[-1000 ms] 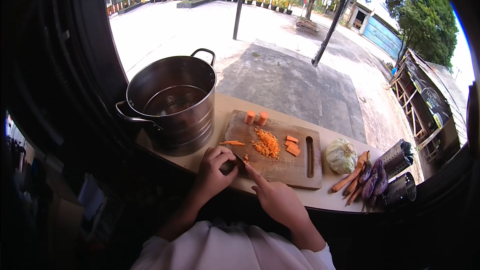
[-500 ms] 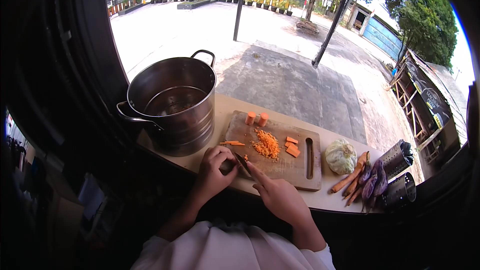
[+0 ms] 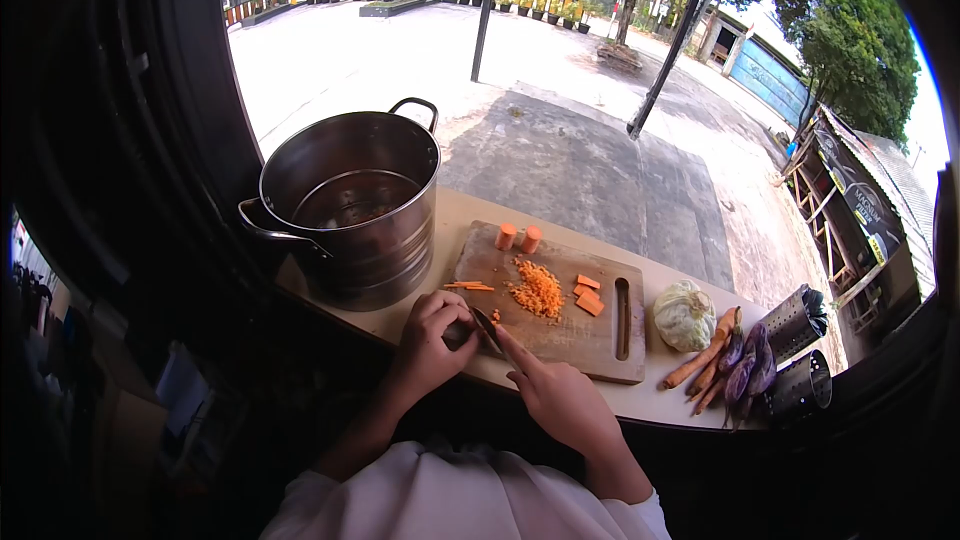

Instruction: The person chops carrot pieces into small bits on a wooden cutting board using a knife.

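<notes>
My right hand (image 3: 560, 397) is wrapped round a knife (image 3: 486, 326), index finger along its back, with the blade over the near left part of a wooden cutting board (image 3: 515, 337). Beside the blade, my left hand (image 3: 435, 333) is closed, its fingertips pressed together at the board's edge; what they hold is hidden. Small orange bits lie by the knife tip. On the board are a heap of diced carrot (image 3: 538, 290), thin carrot strips (image 3: 468, 286), two upright carrot chunks (image 3: 518, 237) and several flat carrot slices (image 3: 589, 301).
A large metal pot (image 3: 350, 210) stands left of the board. To the right are a cabbage (image 3: 684, 316), whole carrots (image 3: 703, 358), purple eggplants (image 3: 748, 370) and two perforated metal holders (image 3: 801, 385). Dark frames border the counter (image 3: 640, 398).
The whole view has shifted slightly. Both hands stay in nearly the same place by the board's near edge, with the knife still in my right hand.
</notes>
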{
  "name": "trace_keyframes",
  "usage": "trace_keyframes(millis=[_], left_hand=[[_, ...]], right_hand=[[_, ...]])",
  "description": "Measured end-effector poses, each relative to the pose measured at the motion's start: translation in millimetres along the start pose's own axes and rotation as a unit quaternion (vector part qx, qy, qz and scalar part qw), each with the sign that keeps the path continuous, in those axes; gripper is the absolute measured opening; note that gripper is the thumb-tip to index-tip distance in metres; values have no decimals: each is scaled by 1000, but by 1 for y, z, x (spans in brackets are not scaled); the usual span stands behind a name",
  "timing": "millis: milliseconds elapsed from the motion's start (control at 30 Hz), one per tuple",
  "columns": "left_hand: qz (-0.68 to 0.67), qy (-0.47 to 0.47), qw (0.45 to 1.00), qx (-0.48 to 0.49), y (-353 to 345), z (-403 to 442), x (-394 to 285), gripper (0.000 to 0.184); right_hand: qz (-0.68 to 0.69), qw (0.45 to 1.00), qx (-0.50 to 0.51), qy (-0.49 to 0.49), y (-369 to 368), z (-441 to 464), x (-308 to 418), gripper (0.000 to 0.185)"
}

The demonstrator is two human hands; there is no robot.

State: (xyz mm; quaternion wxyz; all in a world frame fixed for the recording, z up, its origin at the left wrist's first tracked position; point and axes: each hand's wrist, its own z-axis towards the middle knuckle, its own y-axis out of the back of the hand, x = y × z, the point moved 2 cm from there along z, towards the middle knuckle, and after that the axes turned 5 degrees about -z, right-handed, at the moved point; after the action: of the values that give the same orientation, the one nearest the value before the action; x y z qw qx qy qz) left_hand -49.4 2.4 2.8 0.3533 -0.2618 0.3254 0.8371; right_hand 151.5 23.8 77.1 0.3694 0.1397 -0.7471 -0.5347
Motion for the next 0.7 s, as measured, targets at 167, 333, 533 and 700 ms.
trace_keyframes(millis=[167, 333, 533, 700], left_hand=[[-1, 11, 1000, 9, 0, 0, 0, 21], [-2, 10, 1000, 7, -1, -1, 3, 20], [6, 13, 1000, 9, 0, 0, 1, 10], [-69, 51, 996, -33, 2, 3, -2, 8]], right_hand=[[-5, 1000, 3, 2, 0, 0, 3, 63], [-12, 1000, 1, 22, 2, 2, -5, 63], [37, 997, -66, 4, 8, -10, -14, 61], [-9, 1000, -26, 13, 18, -27, -11, 61]])
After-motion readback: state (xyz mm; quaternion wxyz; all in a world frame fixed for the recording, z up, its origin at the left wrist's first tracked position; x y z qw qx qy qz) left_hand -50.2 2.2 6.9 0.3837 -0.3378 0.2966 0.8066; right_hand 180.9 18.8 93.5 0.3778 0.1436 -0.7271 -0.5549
